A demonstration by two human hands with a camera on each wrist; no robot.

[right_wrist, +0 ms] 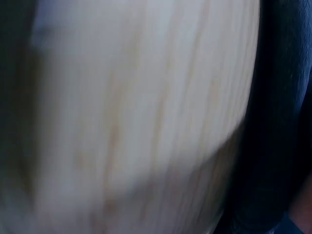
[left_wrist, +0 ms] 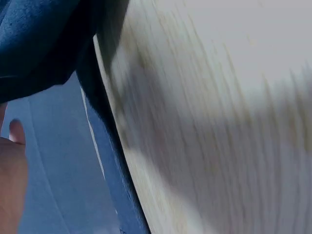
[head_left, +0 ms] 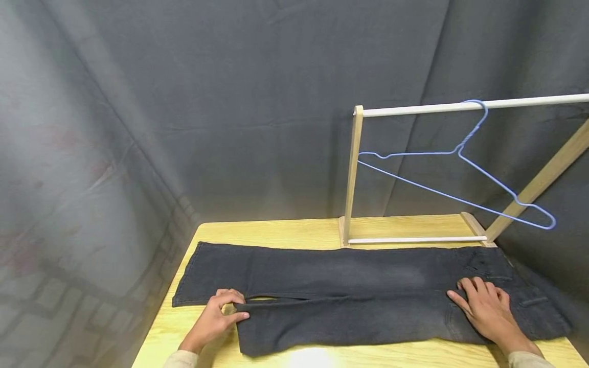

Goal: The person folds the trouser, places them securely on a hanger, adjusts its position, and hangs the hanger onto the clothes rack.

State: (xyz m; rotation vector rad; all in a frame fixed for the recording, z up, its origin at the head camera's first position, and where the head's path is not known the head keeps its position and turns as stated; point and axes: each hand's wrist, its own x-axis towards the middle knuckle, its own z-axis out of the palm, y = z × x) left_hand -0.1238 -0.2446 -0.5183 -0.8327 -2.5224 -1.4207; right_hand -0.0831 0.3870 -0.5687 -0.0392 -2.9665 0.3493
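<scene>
The head view shows me the whole place: a big grey curtain [head_left: 257, 102] behind and beside a light wood table [head_left: 267, 234], long dark pants [head_left: 349, 276] lying flat across it, and a rack [head_left: 352, 174] with a blue hanger [head_left: 460, 148]. My two wrist views don't show the rack or hanger. They come in close, so in the left one I see wood lines and a loose flap of cloth that looks bluer, and in the right one blurry wood next to a dark, round edge of cloth. The curtain hangs in soft folds, and pale brick shapes show at the left. The table is smooth and yellowish, with a bright shiny spot near me. The pants are dark grey, a bit faded, with the legs pointing left and the top part at the right. A thin gap between the legs lets the wood peek through. The rack stands at the back right, with wood posts and white bars, and the thin hanger hooks over its top bar. My left hand [head_left: 215, 318] pinches the corner of the nearer leg's end, thumb on one side and fingers on the other. My right hand [head_left: 489, 309] rests on the pants near the top part, fingers spread and a little bent. Pale sleeves [head_left: 529, 360] show at my wrists.
</scene>
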